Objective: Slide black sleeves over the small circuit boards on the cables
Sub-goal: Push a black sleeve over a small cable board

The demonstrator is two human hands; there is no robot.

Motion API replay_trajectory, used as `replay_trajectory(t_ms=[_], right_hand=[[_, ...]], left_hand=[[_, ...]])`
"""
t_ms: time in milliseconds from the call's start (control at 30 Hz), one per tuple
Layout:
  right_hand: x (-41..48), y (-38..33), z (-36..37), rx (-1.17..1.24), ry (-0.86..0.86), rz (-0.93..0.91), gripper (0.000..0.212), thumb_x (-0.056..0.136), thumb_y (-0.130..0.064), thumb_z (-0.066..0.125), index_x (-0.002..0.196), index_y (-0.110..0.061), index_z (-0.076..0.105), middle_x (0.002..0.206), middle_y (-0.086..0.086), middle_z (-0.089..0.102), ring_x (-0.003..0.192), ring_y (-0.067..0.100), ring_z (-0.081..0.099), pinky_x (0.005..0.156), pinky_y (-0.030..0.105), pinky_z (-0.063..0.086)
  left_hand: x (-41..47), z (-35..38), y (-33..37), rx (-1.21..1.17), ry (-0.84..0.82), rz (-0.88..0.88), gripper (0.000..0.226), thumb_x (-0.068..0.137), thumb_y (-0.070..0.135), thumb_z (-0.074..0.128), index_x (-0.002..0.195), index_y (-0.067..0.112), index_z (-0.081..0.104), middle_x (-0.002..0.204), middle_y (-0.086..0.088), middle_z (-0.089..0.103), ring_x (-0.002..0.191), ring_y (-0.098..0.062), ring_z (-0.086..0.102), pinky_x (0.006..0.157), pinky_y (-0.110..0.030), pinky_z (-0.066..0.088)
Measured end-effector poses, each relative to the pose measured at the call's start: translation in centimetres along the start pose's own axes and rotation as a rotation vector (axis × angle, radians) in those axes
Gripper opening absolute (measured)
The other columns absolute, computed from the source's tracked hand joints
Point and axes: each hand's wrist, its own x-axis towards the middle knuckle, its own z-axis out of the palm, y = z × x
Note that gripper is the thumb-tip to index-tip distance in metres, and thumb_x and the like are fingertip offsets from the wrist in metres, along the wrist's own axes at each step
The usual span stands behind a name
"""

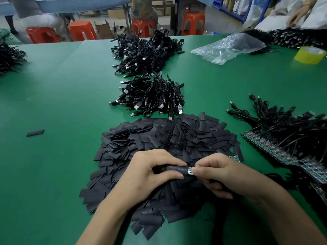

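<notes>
My left hand point(150, 172) pinches a black sleeve point(177, 169) between thumb and fingers, low in the middle of the view. My right hand point(219, 174) pinches the small circuit board point(190, 171), whose bare end shows at the sleeve's right mouth. Most of the board sits inside the sleeve. Both hands hover over a big heap of loose black sleeves point(168, 138). Its cable runs down under my right hand, mostly hidden. At the right lies a row of bare boards with cables point(276, 149).
Two piles of black USB cables point(152, 96) lie beyond the sleeves on the green table point(62, 103). One stray sleeve point(35, 133) lies at the left. A clear plastic bag point(230, 47), a yellow tape roll point(310, 54) and another person's hand point(299, 15) are at the far right.
</notes>
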Motion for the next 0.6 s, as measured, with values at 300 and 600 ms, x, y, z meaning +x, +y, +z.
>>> replay_trajectory(t_ms=[300,600], right_hand=[[0.42,0.5,0.15,-0.139,0.164,-0.089,0.038,0.084,-0.057,0.065,0.074,-0.021,0.061,0.054,-0.001,0.049,0.04,0.016,0.041,0.043,0.024,0.032],[0.4,0.26,0.06,-0.097,0.223,-0.181,0.017,0.087,-0.037,0.072,0.08,-0.022,0.069,0.06,-0.008,0.057,0.042,0.01,0.044,0.043,0.022,0.035]], left_hand=[[-0.03,0.42,0.15,0.034,0.1,0.047,0.02,0.086,0.025,0.082,0.105,0.02,0.081,0.095,0.015,0.074,0.089,-0.005,0.071,0.077,-0.017,0.051],[-0.14,0.98,0.4,0.073,0.163,0.085,0.018,0.087,0.022,0.081,0.105,0.02,0.08,0.094,0.012,0.072,0.089,-0.006,0.069,0.079,-0.018,0.051]])
